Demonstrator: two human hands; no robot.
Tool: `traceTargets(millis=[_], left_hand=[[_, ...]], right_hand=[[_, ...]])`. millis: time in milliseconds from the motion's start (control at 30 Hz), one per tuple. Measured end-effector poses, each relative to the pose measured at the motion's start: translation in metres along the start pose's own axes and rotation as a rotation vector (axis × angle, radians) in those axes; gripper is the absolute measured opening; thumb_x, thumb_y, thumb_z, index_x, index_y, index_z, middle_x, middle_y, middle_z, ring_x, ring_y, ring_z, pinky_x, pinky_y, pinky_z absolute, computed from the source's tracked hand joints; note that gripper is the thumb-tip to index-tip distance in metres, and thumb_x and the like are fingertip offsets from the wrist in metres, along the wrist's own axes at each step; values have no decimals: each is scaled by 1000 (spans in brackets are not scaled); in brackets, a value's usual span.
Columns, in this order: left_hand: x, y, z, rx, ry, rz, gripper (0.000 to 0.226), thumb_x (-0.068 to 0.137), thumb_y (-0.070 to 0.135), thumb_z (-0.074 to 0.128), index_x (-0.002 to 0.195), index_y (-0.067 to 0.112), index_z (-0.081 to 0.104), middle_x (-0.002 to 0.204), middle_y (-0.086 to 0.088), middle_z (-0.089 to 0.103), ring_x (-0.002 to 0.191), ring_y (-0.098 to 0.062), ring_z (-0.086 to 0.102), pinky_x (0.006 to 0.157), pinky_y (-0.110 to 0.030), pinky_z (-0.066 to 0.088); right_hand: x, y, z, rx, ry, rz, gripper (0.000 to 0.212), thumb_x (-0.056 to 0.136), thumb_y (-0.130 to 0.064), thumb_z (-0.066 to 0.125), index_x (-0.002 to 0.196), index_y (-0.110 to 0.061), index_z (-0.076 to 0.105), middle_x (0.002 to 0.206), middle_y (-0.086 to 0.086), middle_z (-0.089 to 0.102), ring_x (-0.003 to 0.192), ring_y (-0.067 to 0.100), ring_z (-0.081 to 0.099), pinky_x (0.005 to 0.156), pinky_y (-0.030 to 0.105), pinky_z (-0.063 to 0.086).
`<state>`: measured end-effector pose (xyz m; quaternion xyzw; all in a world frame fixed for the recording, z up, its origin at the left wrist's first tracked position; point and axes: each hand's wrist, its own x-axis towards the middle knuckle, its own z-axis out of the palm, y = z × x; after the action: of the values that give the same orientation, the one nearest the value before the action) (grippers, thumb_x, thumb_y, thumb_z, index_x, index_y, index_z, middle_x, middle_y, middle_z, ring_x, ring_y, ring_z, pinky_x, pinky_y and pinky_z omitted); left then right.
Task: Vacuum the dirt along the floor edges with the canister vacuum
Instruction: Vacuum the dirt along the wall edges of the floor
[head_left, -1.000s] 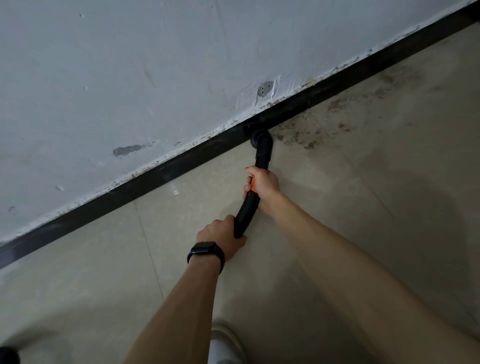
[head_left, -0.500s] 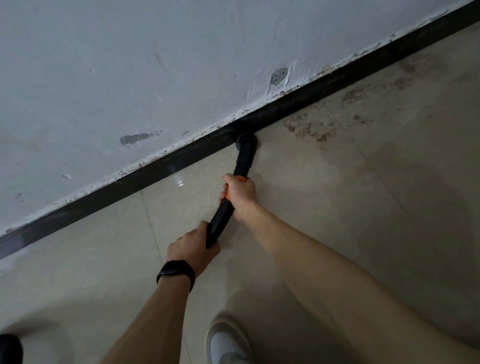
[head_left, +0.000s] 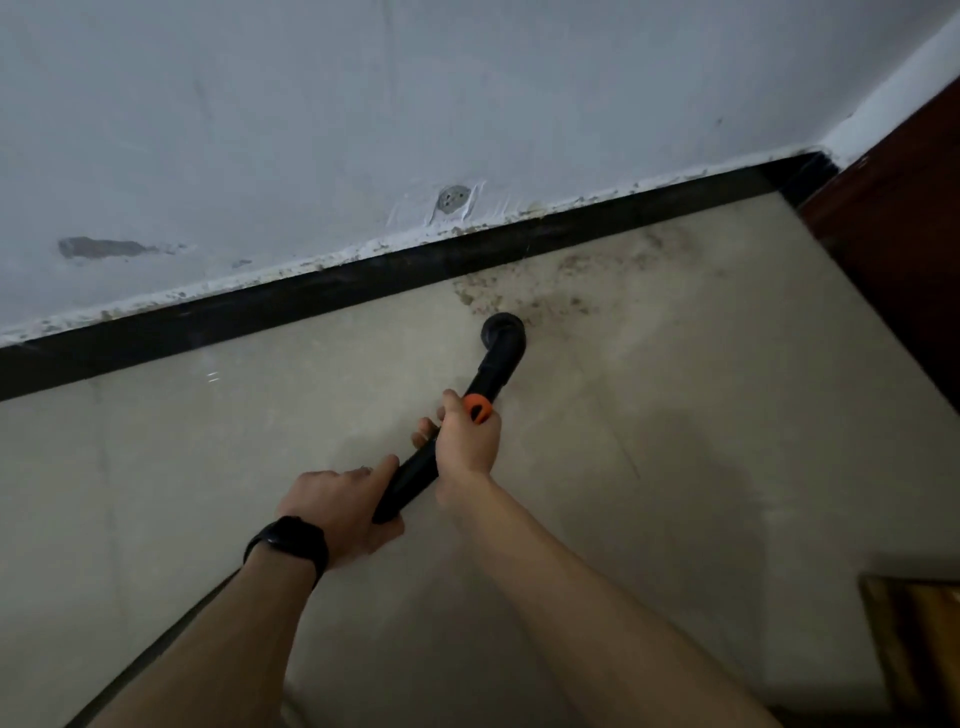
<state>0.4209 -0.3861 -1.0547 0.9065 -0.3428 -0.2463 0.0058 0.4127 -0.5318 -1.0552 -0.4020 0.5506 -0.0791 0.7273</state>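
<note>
The black vacuum wand (head_left: 496, 366) with an orange part near its grip points down at the beige tiled floor (head_left: 675, 467). Its round nozzle (head_left: 503, 332) rests at the near edge of a brown dirt patch (head_left: 524, 293) lying along the black baseboard (head_left: 311, 296). My right hand (head_left: 467, 441) grips the wand just below the orange part. My left hand (head_left: 337, 509), with a black wristband, holds the wand's lower end. The canister is out of view.
A white wall (head_left: 363, 104) with a patched hole (head_left: 452, 200) and a grey scuff rises above the baseboard. A dark brown door or panel (head_left: 893, 249) stands at the right corner. A wooden object (head_left: 914, 639) sits at lower right.
The nozzle has pulled away from the baseboard and moved right onto the edge of the dirt patch. Both hands went with it, and the view swung right, revealing the corner.
</note>
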Motion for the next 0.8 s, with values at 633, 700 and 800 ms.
traceTargets(millis=[633, 700, 800], left_hand=[[18, 35, 1, 102, -36, 135, 39, 87, 54, 47, 109, 26, 29, 95, 3, 64, 74, -27, 64, 57, -32, 35], [20, 34, -1, 99, -28, 130, 39, 87, 53, 47, 109, 26, 30, 95, 3, 64, 73, -27, 63, 57, -32, 35], [21, 32, -2, 94, -19, 114, 38, 87, 52, 47, 108, 26, 31, 92, 3, 64, 64, -26, 56, 57, -32, 36]], right_hand=[[21, -3, -30, -145, 117, -89, 36, 97, -23, 63, 123, -2, 50, 40, -8, 52, 35, 14, 51, 65, 45, 58], [23, -4, -27, -138, 103, -89, 36, 96, -20, 64, 124, -2, 50, 40, -7, 52, 35, 15, 51, 63, 44, 57], [24, -6, -24, -138, 92, -92, 36, 94, -17, 64, 124, -1, 51, 41, -6, 52, 35, 15, 51, 61, 41, 56]])
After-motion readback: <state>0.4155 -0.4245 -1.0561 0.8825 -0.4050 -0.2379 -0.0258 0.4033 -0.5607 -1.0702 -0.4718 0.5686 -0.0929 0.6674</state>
